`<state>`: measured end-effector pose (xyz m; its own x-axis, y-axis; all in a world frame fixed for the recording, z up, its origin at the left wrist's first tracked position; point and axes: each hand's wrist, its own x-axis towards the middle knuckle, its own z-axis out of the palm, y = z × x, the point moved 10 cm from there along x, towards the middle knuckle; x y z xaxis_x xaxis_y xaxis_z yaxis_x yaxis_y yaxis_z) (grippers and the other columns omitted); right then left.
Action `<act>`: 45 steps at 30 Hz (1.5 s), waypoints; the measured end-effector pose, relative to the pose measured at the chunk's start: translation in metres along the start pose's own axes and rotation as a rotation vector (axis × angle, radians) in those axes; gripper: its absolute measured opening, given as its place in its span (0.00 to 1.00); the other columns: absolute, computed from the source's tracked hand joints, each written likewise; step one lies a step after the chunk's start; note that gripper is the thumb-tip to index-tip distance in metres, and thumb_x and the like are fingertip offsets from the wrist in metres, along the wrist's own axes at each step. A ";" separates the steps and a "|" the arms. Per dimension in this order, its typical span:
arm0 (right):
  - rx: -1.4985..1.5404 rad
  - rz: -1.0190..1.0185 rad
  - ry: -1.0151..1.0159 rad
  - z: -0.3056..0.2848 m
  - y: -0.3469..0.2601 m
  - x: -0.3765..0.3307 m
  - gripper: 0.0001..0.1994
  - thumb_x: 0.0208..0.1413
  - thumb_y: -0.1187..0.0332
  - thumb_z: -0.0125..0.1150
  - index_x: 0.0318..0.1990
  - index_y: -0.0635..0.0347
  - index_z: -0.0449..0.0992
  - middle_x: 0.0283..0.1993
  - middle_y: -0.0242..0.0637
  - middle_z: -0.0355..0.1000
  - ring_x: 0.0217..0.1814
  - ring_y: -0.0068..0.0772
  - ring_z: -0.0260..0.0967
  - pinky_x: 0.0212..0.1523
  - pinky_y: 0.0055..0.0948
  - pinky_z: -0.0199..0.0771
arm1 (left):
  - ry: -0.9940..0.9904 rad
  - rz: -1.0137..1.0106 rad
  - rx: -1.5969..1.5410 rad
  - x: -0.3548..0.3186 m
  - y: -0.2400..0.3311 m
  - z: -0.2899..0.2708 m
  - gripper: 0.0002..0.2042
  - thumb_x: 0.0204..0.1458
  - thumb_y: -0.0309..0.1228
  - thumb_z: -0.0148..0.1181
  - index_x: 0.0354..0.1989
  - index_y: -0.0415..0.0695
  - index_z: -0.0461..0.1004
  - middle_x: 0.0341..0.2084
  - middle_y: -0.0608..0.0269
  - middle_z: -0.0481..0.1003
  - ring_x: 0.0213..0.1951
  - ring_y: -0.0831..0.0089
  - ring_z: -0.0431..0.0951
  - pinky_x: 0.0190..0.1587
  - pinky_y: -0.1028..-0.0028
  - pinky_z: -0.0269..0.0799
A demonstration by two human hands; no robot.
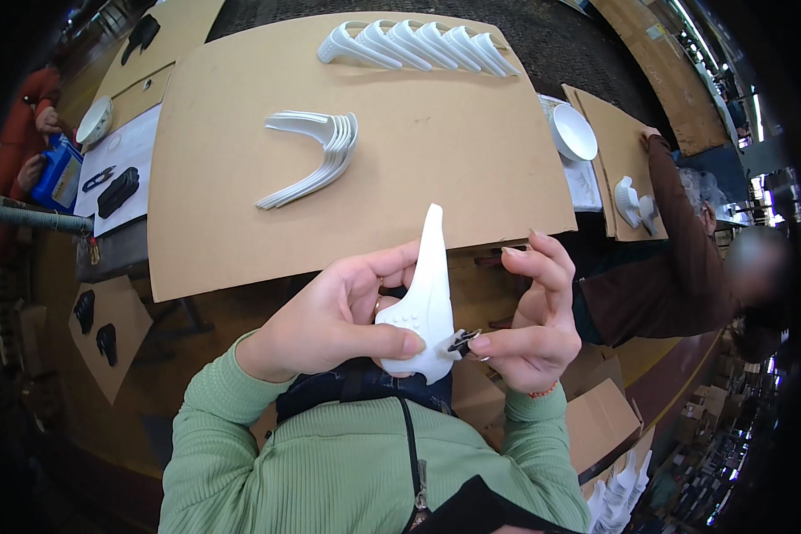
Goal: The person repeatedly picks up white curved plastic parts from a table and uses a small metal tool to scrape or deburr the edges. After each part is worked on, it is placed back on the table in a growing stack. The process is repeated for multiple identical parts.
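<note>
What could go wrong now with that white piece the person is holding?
The white piece is held up in the left hand, nearer the body than the tabletop's near edge, so a loosened grip might drop it past the table. The small dark object, pinched by the right hand at its lower edge, could slip and perhaps scratch it.

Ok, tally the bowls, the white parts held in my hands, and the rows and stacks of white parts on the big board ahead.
Left bowl and right bowl: 2
Held white part: 1
Row of parts: 1
Nested stack: 1
Total: 5
</note>
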<state>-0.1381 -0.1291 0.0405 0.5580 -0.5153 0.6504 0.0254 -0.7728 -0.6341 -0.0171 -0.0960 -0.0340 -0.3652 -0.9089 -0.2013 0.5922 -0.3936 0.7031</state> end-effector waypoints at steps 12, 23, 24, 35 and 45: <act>-0.142 -0.078 0.025 -0.002 -0.016 -0.005 0.14 0.31 0.68 0.74 0.30 0.37 0.83 0.54 0.41 0.68 0.64 0.49 0.49 0.62 0.42 0.52 | 0.000 0.009 0.009 -0.001 0.002 0.004 0.45 0.38 0.19 0.67 0.66 0.32 0.47 0.53 0.57 0.65 0.51 0.75 0.70 0.54 0.76 0.65; -0.244 -0.078 0.055 -0.001 -0.021 -0.005 0.15 0.30 0.69 0.75 0.30 0.36 0.83 0.51 0.37 0.69 0.65 0.47 0.48 0.61 0.42 0.53 | -0.092 0.091 0.039 -0.001 0.007 0.011 0.45 0.45 0.14 0.60 0.69 0.37 0.36 0.51 0.57 0.64 0.46 0.76 0.72 0.49 0.76 0.71; -0.257 -0.072 0.052 -0.001 -0.022 -0.005 0.15 0.30 0.69 0.75 0.30 0.36 0.83 0.51 0.36 0.69 0.65 0.47 0.48 0.61 0.42 0.53 | -0.092 0.097 0.044 -0.001 0.007 0.012 0.46 0.45 0.14 0.60 0.69 0.37 0.35 0.51 0.57 0.64 0.46 0.76 0.72 0.49 0.76 0.71; -0.389 -0.081 0.086 0.000 -0.026 -0.007 0.16 0.27 0.70 0.74 0.30 0.38 0.82 0.49 0.28 0.70 0.63 0.45 0.49 0.54 0.45 0.53 | -0.116 0.142 0.135 -0.002 0.013 0.017 0.46 0.45 0.13 0.57 0.69 0.38 0.32 0.51 0.56 0.64 0.46 0.78 0.70 0.49 0.76 0.69; -0.467 -0.073 0.098 0.001 -0.028 -0.005 0.14 0.30 0.71 0.72 0.29 0.42 0.81 0.48 0.28 0.70 0.62 0.44 0.50 0.51 0.45 0.53 | -0.059 0.083 0.128 -0.004 0.008 0.013 0.50 0.39 0.15 0.61 0.69 0.36 0.32 0.50 0.54 0.65 0.47 0.76 0.71 0.49 0.76 0.69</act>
<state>-0.1404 -0.1044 0.0547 0.4873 -0.4684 0.7369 -0.3260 -0.8805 -0.3441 -0.0200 -0.0937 -0.0184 -0.3625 -0.9264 -0.1018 0.5270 -0.2939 0.7975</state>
